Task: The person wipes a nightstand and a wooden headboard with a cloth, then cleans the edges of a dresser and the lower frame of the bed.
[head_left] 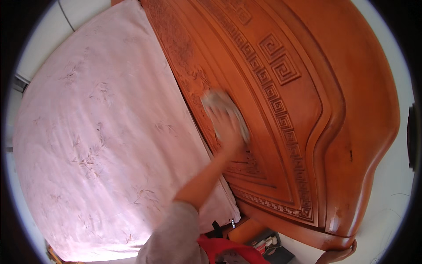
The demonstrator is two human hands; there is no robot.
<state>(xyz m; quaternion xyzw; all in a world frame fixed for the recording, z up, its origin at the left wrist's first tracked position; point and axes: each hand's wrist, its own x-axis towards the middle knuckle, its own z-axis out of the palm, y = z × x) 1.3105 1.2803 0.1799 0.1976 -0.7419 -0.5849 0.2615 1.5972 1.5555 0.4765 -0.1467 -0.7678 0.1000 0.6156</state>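
My left hand presses a greyish-beige cloth against the carved face of a reddish-brown wooden headboard. Its fingers spread over the cloth and are slightly blurred. A short grey sleeve covers the upper part of that arm, which crosses the corner of the mattress. At the lower right, my right hand is partly cut off by the picture's edge. Its fingers curl at the lower corner of the headboard and seem to grip it.
A mattress with a pale pink, leaf-patterned cover lies along the headboard's left side. Below the headboard, a dark box with small items sits beside a brown wooden surface. Red clothing shows on my body. White wall borders the right.
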